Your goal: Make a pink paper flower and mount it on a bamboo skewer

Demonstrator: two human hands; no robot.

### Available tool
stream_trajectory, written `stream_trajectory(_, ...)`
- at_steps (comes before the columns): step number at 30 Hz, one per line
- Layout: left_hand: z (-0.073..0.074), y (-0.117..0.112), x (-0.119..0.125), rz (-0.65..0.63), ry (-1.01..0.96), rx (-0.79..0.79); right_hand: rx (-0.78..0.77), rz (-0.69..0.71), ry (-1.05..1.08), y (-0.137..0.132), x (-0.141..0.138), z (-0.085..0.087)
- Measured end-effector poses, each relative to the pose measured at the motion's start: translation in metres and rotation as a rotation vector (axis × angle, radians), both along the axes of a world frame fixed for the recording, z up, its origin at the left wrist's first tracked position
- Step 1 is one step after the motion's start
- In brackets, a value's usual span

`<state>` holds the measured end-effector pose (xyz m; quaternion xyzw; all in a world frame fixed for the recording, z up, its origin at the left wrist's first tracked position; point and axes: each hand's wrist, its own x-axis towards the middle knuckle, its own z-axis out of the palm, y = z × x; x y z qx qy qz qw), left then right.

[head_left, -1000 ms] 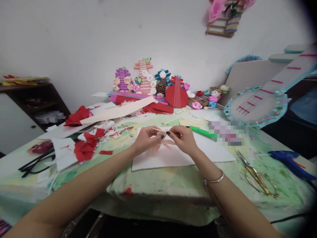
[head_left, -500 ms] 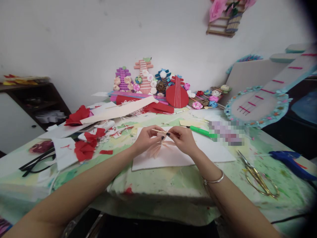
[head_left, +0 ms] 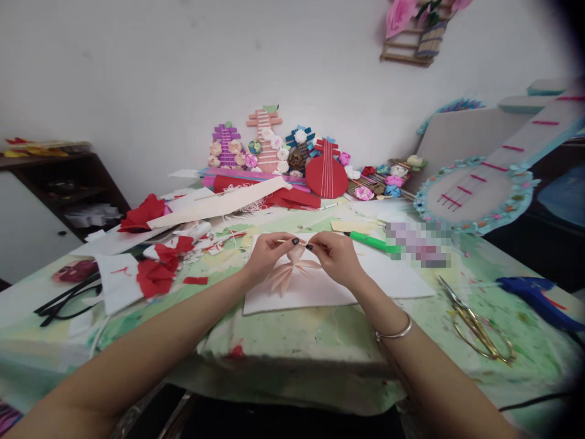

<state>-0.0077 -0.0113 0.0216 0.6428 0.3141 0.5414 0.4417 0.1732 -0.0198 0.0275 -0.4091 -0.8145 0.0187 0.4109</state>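
Observation:
My left hand [head_left: 266,258] is closed in a pinch on a thin pale stick [head_left: 283,241], held roughly level above a white board [head_left: 326,294]. From the stick hangs a piece of peach crepe paper [head_left: 282,278], its pointed, petal-like strips fanning out downward. My right hand [head_left: 340,256] pinches at the right end of the stick, where the top of the peach paper meets it. Both thumbs, with dark nails, face each other a short way apart. The fingertips partly cover the stick and the gathered paper.
Gold-handled scissors [head_left: 478,323] and a blue glue gun [head_left: 537,299] lie right. Behind the board is a green utility knife [head_left: 372,241]. Left are red paper scraps [head_left: 158,277] and black glasses [head_left: 73,302]. Decorated toy lutes [head_left: 326,174] stand along the wall.
My left thumb has moved up onto the stick, and the stick's left end shows less. The peach paper hangs more openly spread below my hands. My right hand has barely moved.

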Motion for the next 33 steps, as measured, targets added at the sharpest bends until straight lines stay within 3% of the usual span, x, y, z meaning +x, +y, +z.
stream_trajectory(5, -0.0018, 0.0009, 0.0012, 0.059, -0.043, -0.045, 0.011, 0.026, -0.002, -0.0024, -0.003, 0.0003)
stream_trajectory(12, 0.0039, -0.0043, 0.0001, 0.038, 0.009, -0.043, 0.022, 0.016, 0.0, -0.0023, -0.0033, 0.0008)
stream_trajectory(21, -0.001, 0.0003, -0.0014, -0.02, 0.029, -0.004, 0.01, -0.008, 0.013, -0.0033, -0.0028, 0.0023)
stream_trajectory(33, 0.0038, -0.0039, 0.0013, 0.035, 0.142, 0.176, -0.006, -0.042, 0.064, -0.0042, -0.0043, 0.0032)
